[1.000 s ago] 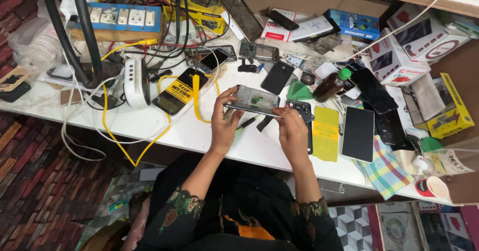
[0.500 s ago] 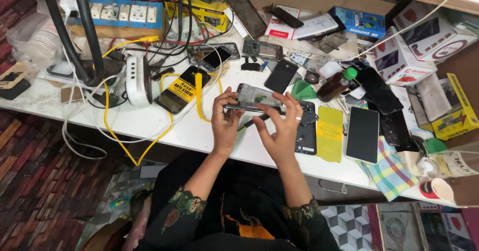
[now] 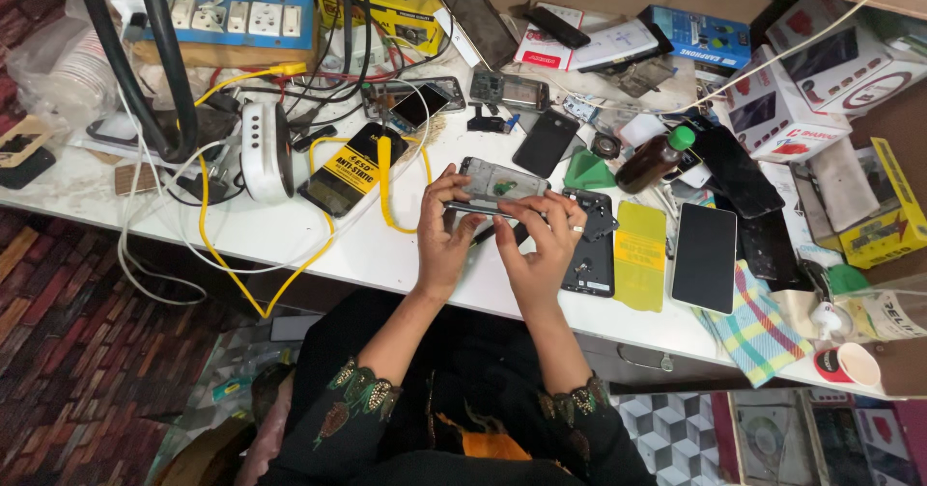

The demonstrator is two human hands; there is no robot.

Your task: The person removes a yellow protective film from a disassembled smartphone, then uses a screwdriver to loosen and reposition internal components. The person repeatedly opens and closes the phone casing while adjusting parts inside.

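Near the worktop's (image 3: 319, 245) front edge: left hand (image 3: 442, 240) and right hand (image 3: 541, 249) both clasped on an opened phone body (image 3: 497, 185), lifted just above the surface, left fingers wrapped round its left end, right fingertips on its lower edge. Just right, lying flat: dark phone back (image 3: 591, 259), yellow film (image 3: 641, 254), black phone (image 3: 705, 256). Left: yellow cable (image 3: 232, 274). Farther back: brown bottle (image 3: 655, 158), blue socket strip (image 3: 241, 18).

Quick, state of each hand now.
Left hand: closed on the opened phone.
Right hand: fingertips gripping the same phone's near edge.
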